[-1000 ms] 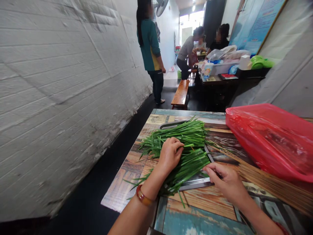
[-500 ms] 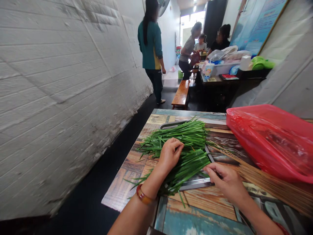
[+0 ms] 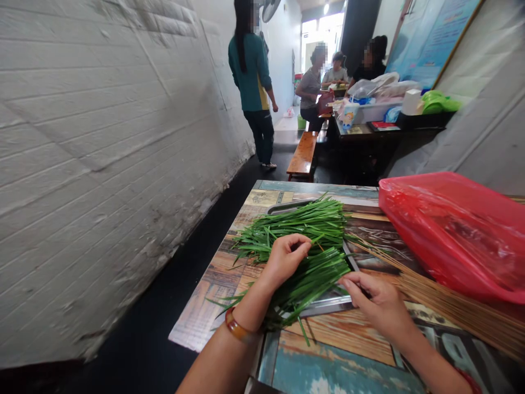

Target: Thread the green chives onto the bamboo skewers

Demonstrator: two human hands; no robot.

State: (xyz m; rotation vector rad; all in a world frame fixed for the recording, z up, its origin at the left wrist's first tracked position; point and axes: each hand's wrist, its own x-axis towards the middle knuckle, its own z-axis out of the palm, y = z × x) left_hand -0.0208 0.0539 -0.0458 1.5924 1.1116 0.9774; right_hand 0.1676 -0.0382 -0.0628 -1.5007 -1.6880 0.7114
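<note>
Material Layout and Contact Points

Long-leaved greens [image 3: 287, 227] lie in two bundles on a shallow metal tray [image 3: 328, 306]. The tray rests on a table [image 3: 205, 309] printed with a wood-plank pattern. Stem ends point to the right; leaf tips overhang the left side of the tray and spread onto the tabletop.

Left hand [image 3: 290, 254]: positioned over the greens, between the far bundle [image 3: 309, 219] and the near bundle [image 3: 318, 276]. Thumb and forefinger are pinched together; whether a stalk is held between them cannot be told. An amber-coloured bracelet [image 3: 238, 326] encircles the wrist.

Right hand [image 3: 371, 293]: positioned at the right edge of the tray. Thumb and forefinger are closed at the stem end of the near bundle. The item between the fingertips is too small to identify.

Adjacent materials: thin wooden sticks [image 3: 455, 312] lie diagonally from the right side of the tray toward the lower right, beyond the right hand. A red plastic bag [image 3: 455, 230] sits beside the sticks.

Background: a person in a teal top [image 3: 251, 71] stands near the white wall [image 3: 102, 191]. A wooden bench [image 3: 302, 155] stands past the far table edge. A patterned cup [image 3: 349, 115] stands on a dark table farther back.
</note>
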